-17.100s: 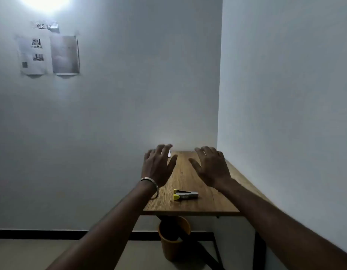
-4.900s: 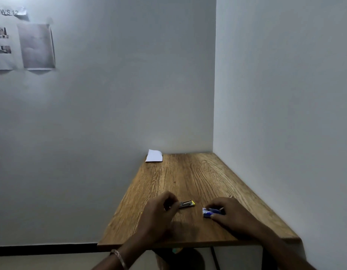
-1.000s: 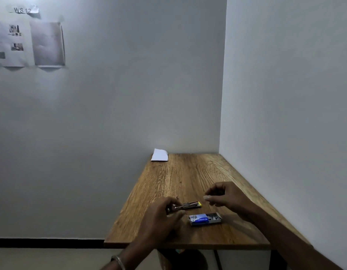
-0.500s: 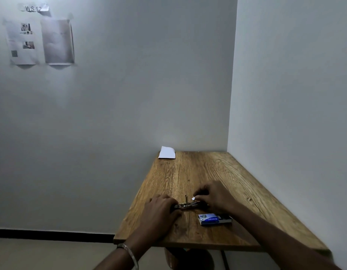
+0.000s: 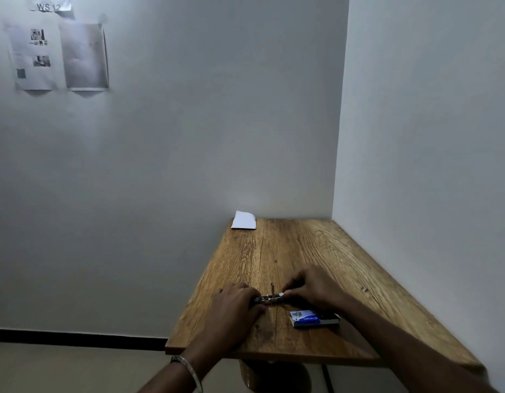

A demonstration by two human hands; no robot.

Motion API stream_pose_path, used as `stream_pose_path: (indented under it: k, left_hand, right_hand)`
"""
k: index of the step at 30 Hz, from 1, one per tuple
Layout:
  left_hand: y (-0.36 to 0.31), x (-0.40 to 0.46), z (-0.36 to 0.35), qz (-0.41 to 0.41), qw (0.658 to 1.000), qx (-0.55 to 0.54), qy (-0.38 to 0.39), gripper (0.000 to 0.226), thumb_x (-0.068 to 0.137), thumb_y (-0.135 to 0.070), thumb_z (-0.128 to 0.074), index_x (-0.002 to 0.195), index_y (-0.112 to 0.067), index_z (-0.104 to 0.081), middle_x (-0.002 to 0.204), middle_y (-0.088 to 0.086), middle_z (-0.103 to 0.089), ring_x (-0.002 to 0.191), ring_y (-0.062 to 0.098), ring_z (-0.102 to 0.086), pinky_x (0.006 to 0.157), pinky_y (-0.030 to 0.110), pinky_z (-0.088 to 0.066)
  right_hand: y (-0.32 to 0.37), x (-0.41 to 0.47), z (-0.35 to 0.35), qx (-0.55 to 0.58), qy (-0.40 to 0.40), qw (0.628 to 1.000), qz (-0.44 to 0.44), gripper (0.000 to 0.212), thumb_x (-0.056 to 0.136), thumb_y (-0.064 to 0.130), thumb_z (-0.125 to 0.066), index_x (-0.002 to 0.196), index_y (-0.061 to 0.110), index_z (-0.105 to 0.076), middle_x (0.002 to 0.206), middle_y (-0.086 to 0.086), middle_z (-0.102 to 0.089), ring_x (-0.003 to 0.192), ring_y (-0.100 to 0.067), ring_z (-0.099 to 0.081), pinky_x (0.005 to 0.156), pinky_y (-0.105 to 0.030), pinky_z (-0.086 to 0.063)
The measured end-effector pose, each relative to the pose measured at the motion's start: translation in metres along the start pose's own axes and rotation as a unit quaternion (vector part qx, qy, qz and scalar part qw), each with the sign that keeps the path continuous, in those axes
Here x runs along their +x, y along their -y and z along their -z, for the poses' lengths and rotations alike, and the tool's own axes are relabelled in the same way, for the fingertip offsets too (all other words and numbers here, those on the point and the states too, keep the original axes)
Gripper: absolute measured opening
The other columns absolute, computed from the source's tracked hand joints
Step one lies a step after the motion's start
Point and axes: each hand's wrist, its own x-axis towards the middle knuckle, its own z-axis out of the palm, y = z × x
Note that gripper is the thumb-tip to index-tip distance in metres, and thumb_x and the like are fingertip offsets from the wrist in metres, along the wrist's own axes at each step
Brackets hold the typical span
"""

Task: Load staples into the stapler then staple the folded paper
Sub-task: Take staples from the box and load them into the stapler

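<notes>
Stapler (image 5: 269, 298) near front of tabletop (image 5: 276, 251), small, rigid metal, likely slides; left hand (image 5: 235, 303) grips its rear, right hand (image 5: 310, 287) pinches the front end; hold by the sides; folded paper (image 5: 243, 220) at far corner, light, floppy.

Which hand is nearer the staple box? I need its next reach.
Right. The right hand sits just behind the staple box; the left hand is farther left, at the stapler.
</notes>
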Motion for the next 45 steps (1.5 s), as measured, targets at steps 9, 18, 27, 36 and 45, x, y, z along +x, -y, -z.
stream_pose_path:
  k: [9,18,27,36,45]
  left_hand:
    - [-0.002,0.000,0.002,-0.001,1.000,-0.002,0.002,0.030,0.094,-0.052,-0.050,0.118,-0.037,-0.061,0.115,-0.017,-0.059,0.105,0.004,-0.049,0.081,0.025,-0.027]
    - [-0.004,-0.001,0.004,-0.003,1.000,-0.012,0.002,0.027,0.096,-0.048,-0.049,0.118,-0.037,-0.061,0.116,-0.017,-0.058,0.107,0.004,-0.048,0.084,0.025,-0.028]
    - [-0.002,0.001,0.005,-0.005,0.999,-0.035,0.001,0.026,0.100,-0.038,-0.048,0.119,-0.031,-0.064,0.116,-0.013,-0.060,0.102,0.004,-0.052,0.089,0.026,-0.047]
    - [-0.003,0.001,0.005,-0.003,0.999,-0.036,-0.001,0.026,0.100,-0.037,-0.048,0.119,-0.031,-0.064,0.116,-0.013,-0.060,0.101,0.003,-0.052,0.086,0.022,-0.045]
    - [-0.004,0.000,0.006,-0.006,1.000,-0.029,0.002,0.026,0.101,-0.036,-0.047,0.121,-0.030,-0.063,0.118,-0.012,-0.060,0.103,0.005,-0.053,0.090,0.026,-0.048]
  right_hand:
    - [-0.001,0.001,0.003,0.021,0.025,0.999,-0.029,0.015,0.083,0.025,-0.077,0.097,0.019,-0.078,0.082,0.013,-0.074,0.074,0.006,-0.069,0.059,-0.010,-0.049]
    - [0.003,0.000,0.001,0.010,0.061,0.998,0.029,0.014,0.085,0.018,-0.075,0.096,0.026,-0.078,0.095,0.013,-0.074,0.089,0.005,-0.068,0.071,-0.016,-0.056]
    - [-0.004,0.002,0.012,-0.020,0.068,0.997,-0.007,0.012,0.090,0.016,-0.068,0.094,0.025,-0.075,0.091,0.015,-0.070,0.088,0.000,-0.067,0.080,-0.022,-0.057]
    - [-0.016,0.000,0.017,-0.045,-0.004,0.998,-0.033,0.015,0.090,0.013,-0.069,0.102,0.017,-0.076,0.108,0.002,-0.074,0.094,-0.004,-0.068,0.081,-0.020,-0.055]
    - [0.018,0.006,0.010,-0.003,-0.020,0.995,0.094,0.029,0.085,0.016,-0.075,0.113,0.020,-0.073,0.107,0.004,-0.076,0.089,0.005,-0.068,0.076,-0.008,-0.051]
